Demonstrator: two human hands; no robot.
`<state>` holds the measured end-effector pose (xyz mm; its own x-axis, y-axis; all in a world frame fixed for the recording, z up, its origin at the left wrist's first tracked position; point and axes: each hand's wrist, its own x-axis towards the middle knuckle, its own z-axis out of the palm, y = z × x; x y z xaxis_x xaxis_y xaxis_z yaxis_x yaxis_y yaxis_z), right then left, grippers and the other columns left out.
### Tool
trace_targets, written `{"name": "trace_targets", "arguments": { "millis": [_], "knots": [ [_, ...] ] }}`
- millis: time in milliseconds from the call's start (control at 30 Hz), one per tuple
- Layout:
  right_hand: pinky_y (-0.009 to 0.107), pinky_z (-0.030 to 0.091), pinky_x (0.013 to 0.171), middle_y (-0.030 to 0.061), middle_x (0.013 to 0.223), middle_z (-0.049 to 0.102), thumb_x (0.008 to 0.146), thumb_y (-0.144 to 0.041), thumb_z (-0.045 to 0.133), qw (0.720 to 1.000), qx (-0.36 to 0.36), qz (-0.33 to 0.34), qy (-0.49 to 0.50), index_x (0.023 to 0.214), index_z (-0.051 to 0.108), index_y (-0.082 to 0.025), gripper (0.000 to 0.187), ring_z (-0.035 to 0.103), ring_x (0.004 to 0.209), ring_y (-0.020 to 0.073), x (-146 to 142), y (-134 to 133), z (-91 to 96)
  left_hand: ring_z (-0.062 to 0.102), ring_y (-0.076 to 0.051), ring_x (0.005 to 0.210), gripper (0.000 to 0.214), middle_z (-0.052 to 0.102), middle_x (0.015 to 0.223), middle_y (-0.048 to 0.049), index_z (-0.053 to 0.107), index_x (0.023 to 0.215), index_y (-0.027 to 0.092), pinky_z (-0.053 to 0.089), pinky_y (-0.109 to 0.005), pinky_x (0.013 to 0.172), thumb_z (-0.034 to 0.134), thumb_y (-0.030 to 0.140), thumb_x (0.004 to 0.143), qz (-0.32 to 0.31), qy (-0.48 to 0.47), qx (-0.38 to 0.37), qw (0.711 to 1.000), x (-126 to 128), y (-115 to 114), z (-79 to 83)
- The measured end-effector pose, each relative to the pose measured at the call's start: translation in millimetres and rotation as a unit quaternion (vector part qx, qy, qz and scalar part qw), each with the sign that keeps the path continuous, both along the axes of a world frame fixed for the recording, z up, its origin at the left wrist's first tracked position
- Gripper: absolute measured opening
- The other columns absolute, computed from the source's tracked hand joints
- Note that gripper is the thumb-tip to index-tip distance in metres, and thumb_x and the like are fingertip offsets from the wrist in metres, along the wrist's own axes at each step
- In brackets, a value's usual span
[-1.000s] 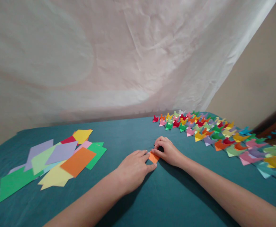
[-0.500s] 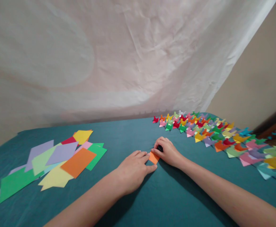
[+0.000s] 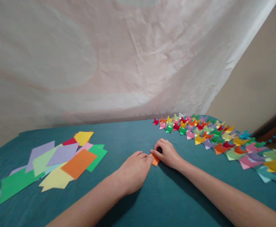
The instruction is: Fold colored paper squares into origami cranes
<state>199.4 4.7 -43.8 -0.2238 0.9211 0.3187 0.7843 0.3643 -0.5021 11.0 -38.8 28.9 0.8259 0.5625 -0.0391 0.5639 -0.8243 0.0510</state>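
Note:
A small folded piece of orange paper point(image 3: 155, 160) lies on the teal cloth between my two hands. My left hand point(image 3: 136, 172) reaches in from the left, its thumb and fingertips drawn together at the paper's left edge. My right hand point(image 3: 168, 153) is curled, with thumb and index finger closed on the paper's upper right edge. A dark patch shows inside the curl of those fingers; whether it is shadow or an object I cannot tell. Part of the orange paper is hidden under the fingertips.
Loose coloured paper sheets point(image 3: 78, 164) overlap on the left of the teal table point(image 3: 121, 135). Rows of folded paper birds point(image 3: 200, 138) stand along the right side, running to the far edge. A pale cloth point(image 3: 128, 63) hangs behind the table.
My left thumb has moved up from the paper's lower corner to join the fingers at its left edge. The right hand stays at the paper, and the view has shifted slightly.

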Motion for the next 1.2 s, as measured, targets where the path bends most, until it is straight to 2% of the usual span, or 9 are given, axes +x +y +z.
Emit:
{"name": "trace_targets", "arguments": {
  "millis": [133, 233, 667, 1000, 1200],
  "knots": [
    [0.030, 0.035, 0.072, 0.0033, 0.082, 0.057, 0.078, -0.029, 0.062, 1.000, -0.001, -0.008, -0.005, 0.072, 0.059, -0.020, 0.012, 0.050, 0.080, 0.0184, -1.5, -1.4, 0.8, 0.056, -0.023, 0.105, 0.030, 0.063, 0.109, -0.0109, 0.055, 0.113, 0.016, 0.039, -0.040, 0.094, 0.040, 0.014, 0.087, -0.011, 0.000, 0.038, 0.999, 4.5, -2.5, -6.3],
    [0.030, 0.034, 0.072, 0.0033, 0.083, 0.057, 0.079, -0.029, 0.061, 1.000, 0.004, -0.013, -0.009, 0.074, 0.059, -0.021, 0.010, 0.049, 0.081, 0.0189, -2.5, -2.7, 1.2, 0.055, -0.025, 0.107, 0.029, 0.063, 0.109, -0.0119, 0.058, 0.111, 0.016, 0.039, -0.041, 0.093, 0.042, 0.016, 0.087, 0.002, 0.010, 0.056, 0.998, 6.8, -5.7, -9.3],
    [0.030, 0.032, 0.069, 0.0043, 0.085, 0.057, 0.083, -0.026, 0.057, 0.998, 0.020, -0.024, -0.050, 0.078, 0.057, -0.021, 0.007, 0.049, 0.083, 0.0196, -5.6, -4.9, 1.2, 0.054, -0.026, 0.108, 0.030, 0.063, 0.110, -0.0127, 0.059, 0.113, 0.017, 0.040, -0.041, 0.092, 0.045, 0.016, 0.087, 0.007, 0.007, 0.050, 0.999, 6.2, -7.9, -7.2],
    [0.031, 0.038, 0.073, 0.0029, 0.084, 0.057, 0.085, -0.026, 0.056, 0.997, -0.010, 0.080, 0.019, 0.079, 0.059, -0.020, 0.008, 0.051, 0.081, 0.0173, 16.0, -0.2, 2.9, 0.053, -0.026, 0.111, 0.032, 0.060, 0.118, -0.0118, 0.056, 0.117, 0.018, 0.039, -0.040, 0.092, 0.043, 0.017, 0.087, 0.001, 0.015, 0.045, 0.999, 2.6, -7.7, -4.9],
    [0.032, 0.039, 0.075, 0.0035, 0.086, 0.057, 0.083, -0.027, 0.058, 0.995, -0.020, 0.093, 0.018, 0.083, 0.060, -0.020, 0.007, 0.050, 0.084, 0.0180, 16.7, -3.5, 8.3, 0.058, -0.021, 0.098, 0.026, 0.066, 0.100, -0.0089, 0.061, 0.106, 0.014, 0.039, -0.036, 0.091, 0.042, 0.013, 0.088, -0.027, -0.013, 0.041, 0.999, 2.6, 3.4, -6.4]
  ]
}}
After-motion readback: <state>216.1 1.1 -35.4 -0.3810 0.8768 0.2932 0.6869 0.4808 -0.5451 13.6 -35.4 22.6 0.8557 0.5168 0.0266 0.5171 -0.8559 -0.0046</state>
